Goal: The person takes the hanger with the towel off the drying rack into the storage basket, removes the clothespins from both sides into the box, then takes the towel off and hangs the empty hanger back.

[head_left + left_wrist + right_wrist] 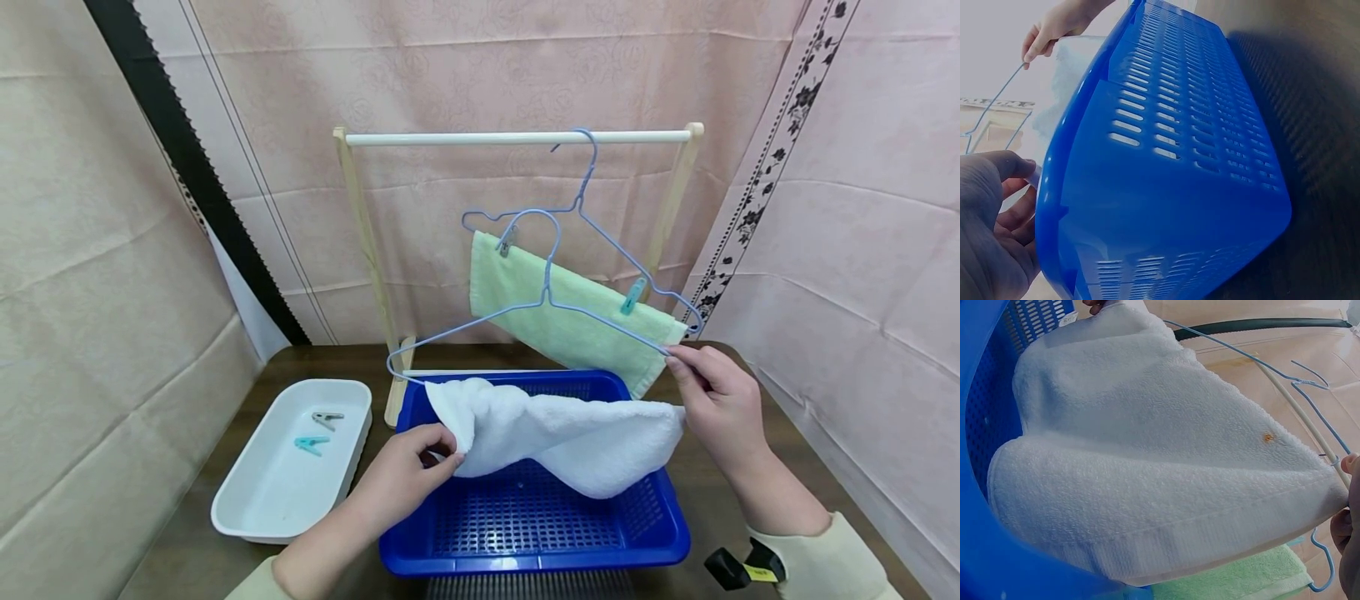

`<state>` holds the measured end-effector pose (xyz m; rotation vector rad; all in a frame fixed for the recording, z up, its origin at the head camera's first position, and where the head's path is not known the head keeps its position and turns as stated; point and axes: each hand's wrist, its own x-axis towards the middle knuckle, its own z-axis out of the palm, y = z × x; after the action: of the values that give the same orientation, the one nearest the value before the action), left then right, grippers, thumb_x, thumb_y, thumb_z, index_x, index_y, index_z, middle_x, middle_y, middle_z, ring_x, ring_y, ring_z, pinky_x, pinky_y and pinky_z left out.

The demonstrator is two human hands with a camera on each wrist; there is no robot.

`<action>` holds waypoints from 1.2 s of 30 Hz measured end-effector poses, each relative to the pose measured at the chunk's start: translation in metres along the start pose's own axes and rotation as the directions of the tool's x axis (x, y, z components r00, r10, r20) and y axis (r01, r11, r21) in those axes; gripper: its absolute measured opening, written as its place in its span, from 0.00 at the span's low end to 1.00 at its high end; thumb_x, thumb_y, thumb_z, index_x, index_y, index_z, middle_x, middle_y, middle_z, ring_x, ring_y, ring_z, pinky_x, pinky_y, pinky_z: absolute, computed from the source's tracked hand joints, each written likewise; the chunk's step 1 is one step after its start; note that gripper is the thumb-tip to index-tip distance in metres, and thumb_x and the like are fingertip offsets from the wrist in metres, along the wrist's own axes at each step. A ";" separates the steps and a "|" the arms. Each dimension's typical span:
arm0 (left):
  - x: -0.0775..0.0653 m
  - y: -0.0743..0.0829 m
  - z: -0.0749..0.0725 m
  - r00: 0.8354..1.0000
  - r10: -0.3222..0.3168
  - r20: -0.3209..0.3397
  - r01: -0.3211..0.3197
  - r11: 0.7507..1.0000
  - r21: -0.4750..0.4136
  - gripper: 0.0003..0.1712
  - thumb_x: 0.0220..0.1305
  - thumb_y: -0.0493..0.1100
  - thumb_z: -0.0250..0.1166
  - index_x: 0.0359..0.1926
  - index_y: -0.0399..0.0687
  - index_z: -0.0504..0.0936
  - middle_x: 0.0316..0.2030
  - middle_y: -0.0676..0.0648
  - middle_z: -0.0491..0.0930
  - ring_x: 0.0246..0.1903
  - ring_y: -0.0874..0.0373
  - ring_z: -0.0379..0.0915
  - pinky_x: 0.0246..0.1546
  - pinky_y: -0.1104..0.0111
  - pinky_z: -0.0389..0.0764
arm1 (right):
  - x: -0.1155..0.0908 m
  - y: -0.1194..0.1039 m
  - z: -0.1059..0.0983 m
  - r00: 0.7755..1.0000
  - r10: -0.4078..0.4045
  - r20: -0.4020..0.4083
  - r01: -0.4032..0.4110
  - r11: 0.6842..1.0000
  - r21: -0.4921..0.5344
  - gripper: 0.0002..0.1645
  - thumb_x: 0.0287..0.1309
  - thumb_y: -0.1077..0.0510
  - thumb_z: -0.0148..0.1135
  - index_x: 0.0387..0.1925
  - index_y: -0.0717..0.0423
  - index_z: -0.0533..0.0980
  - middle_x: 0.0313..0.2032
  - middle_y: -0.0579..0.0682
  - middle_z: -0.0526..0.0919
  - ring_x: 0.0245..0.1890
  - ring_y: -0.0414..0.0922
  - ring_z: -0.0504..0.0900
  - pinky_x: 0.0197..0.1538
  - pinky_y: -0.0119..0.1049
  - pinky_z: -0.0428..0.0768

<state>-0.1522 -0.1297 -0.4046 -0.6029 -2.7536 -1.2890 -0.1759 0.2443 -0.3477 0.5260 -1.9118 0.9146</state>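
Note:
A white towel (555, 429) stretches between the two hands over a blue plastic basket (525, 560). My left hand (412, 467) pinches the towel at its left end, close to the basket rim in the left wrist view. On the other side, my right hand (720, 400) pinches the right arm of a blue wire hanger (480, 321) together with a towel corner. The hanger leans over the towel, its hook pointing up. Seen from the right wrist, the towel (1116, 425) spreads toward that corner and has a small orange-brown spot.
Behind, a green towel (555, 308) hangs clipped by a teal clothespin (633, 296) and a grey one on another blue hanger (611, 242), hooked on a rack's white bar (465, 139). At left, a white tray (247, 500) holds two clothespins (311, 445).

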 end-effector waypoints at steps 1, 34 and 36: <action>0.000 0.000 0.000 1.000 0.005 0.004 -0.005 1.000 -0.003 0.06 0.66 0.46 0.67 0.32 0.61 0.79 0.33 0.62 0.79 0.36 0.63 0.78 0.38 0.70 0.80 | -0.001 0.002 0.000 1.000 0.003 0.003 -0.003 1.000 -0.005 0.15 0.45 0.84 0.65 0.35 0.70 0.83 0.18 0.46 0.66 0.22 0.31 0.58 0.26 0.24 0.57; -0.004 -0.002 -0.004 0.998 -0.054 -0.035 0.054 0.998 -0.008 0.06 0.66 0.47 0.68 0.32 0.59 0.78 0.32 0.61 0.78 0.33 0.63 0.75 0.35 0.69 0.79 | -0.007 0.014 -0.002 0.998 -0.056 0.016 0.055 0.997 0.048 0.15 0.47 0.80 0.66 0.37 0.66 0.85 0.19 0.43 0.65 0.22 0.31 0.60 0.27 0.25 0.58; -0.005 -0.002 -0.006 0.996 -0.083 -0.044 0.082 0.997 -0.013 0.06 0.66 0.48 0.68 0.33 0.60 0.78 0.31 0.60 0.78 0.32 0.62 0.75 0.34 0.69 0.78 | -0.007 0.014 -0.002 0.998 -0.064 0.017 0.063 0.997 0.053 0.15 0.48 0.79 0.66 0.37 0.66 0.85 0.19 0.43 0.65 0.22 0.32 0.60 0.27 0.25 0.59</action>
<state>-0.1494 -0.1368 -0.4031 -0.4598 -2.7637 -1.3185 -0.1812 0.2546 -0.3588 0.6248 -1.8807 0.9237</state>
